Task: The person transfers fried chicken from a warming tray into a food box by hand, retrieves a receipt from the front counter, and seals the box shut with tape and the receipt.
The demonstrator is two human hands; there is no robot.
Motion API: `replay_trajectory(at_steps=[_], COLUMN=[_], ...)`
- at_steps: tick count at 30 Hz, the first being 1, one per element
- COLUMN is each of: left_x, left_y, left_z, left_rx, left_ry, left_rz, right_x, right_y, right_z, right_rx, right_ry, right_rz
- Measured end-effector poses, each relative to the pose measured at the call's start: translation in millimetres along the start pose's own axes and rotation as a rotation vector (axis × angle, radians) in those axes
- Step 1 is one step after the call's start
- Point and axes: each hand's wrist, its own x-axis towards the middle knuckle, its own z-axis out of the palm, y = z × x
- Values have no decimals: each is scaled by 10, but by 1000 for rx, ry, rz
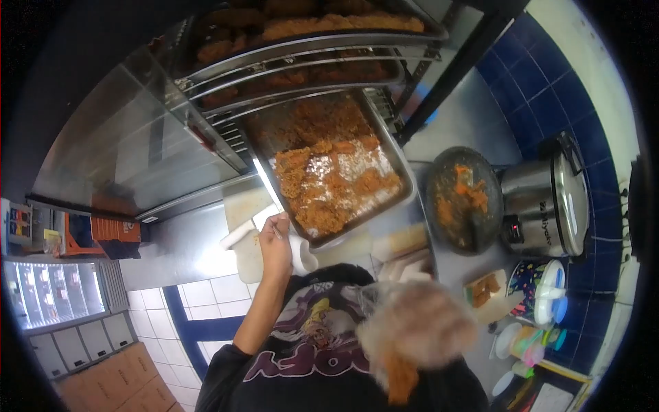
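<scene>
My left hand (276, 237) is closed, fingertips pressed together beside the near left edge of a metal tray (410, 180). What it grips is hidden. White rolled paper-like material (300, 254) lies by its wrist. Several pieces of fried chicken (319, 206) and loose crumbs lie in the tray, which juts from a rack. Close to the camera, my right hand (425, 323) is wrapped in clear plastic and blurred. A piece of fried chicken (401, 378) hangs from its grasp, in front of my black printed shirt (316, 343).
More trays of fried food (343, 27) sit on the rack above. To the right stand a dark stone mortar (463, 199) with orange food and a steel rice cooker (542, 206). A food box (484, 292) and colourful containers (535, 295) are nearby. A glass door (130, 130) hangs open at left.
</scene>
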Motion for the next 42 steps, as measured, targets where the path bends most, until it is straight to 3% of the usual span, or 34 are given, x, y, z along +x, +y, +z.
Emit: replay_trajectory(at_steps=[11,15,16,20,23,26,30,32,33,35,39,41,42], left_x=[-22,31,18,-13,15,-28,-9,21,26,-3,-20,-126,-164], left_y=[43,-16,-2,25,4,62,29,-7,-19,38,65,229,301], left_z=[20,2,3,20,-14,42,28,13,0,23,32,104,138], left_rx=[-49,-47,-53,-37,-33,-35,-54,-51,-37,-20,-73,-82,-94], left_ry=[12,17,27,3,-3,0,8,3,-4,4,-10,-13,-10], left_rz=[-22,-7,-3,-10,-2,-16,4,15,21,18,17,-17,-54], right_x=[-144,-79,10,264,292,308,362,477,536,625,789,793,767], right_y=[77,395,603,1516,1842,2064,2011,1847,1771,1666,1889,2096,2178], right_z=[206,150,72,-93,142,253,219,144,95,-33,-345,-403,-382], right_rx=[-28,-222,-358,-869,-1123,-1282,-1239,-974,-975,-469,-765,-1142,-1146], right_ry=[276,546,496,-136,-223,-330,-286,-258,-263,-66,54,-41,-31], right_rz=[-24,113,177,303,205,246,215,400,393,719,627,463,461])
